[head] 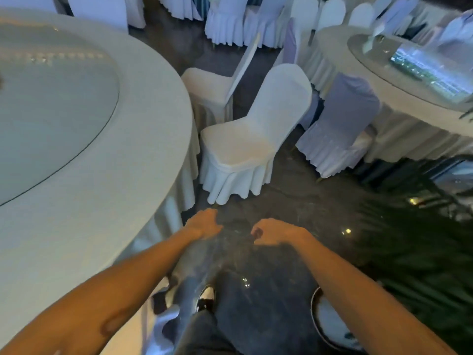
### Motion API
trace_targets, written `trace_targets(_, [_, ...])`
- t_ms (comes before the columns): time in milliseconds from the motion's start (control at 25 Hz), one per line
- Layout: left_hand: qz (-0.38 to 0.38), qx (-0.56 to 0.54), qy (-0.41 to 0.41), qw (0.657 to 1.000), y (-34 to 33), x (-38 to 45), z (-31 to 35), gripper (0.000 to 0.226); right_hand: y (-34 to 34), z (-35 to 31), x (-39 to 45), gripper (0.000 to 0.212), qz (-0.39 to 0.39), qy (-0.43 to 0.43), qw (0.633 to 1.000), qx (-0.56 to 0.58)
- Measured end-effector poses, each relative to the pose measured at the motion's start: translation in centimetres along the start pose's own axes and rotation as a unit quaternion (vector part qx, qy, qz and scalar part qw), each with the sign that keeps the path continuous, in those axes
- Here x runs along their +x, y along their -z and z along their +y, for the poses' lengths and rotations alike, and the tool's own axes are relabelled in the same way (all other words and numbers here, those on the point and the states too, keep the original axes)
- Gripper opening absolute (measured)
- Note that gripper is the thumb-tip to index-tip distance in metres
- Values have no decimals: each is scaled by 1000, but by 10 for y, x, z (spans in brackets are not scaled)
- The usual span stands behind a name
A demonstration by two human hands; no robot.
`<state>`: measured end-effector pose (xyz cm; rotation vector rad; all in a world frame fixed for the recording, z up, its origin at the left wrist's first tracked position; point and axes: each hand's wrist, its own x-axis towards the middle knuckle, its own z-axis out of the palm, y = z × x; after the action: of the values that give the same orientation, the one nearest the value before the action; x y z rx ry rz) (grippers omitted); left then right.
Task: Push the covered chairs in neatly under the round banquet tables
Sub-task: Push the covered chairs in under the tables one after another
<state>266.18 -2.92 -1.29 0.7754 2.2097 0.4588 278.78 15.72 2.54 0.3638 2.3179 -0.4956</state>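
Nearest the camera, above the dark glossy floor (294, 201), the left hand (204, 224) and right hand (268, 233) hang side by side, fingers loosely curled, holding nothing. Just beyond them a white covered chair (250, 139) stands angled, seat corner beside the round desk (153, 139) skirt, not tucked under.

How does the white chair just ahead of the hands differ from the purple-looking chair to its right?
The white chair stands beside the big round table on the left, its seat fully out in the open; the purple-looking chair is at the other table on the right, its seat towards the tablecloth. The white chair looks bright and creamy; the other sits in bluish shade. Both wear full covers with pleated skirts.
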Motion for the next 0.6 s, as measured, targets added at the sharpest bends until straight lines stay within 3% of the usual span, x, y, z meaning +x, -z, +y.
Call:
trace_targets(400, [39,13,5,999,107,184,109,63,187,108,110,41,50,22,998,-9])
trace_targets(600, [75,2,10,997,123,288,188,64,266,212,175,51,90,26,996,4])
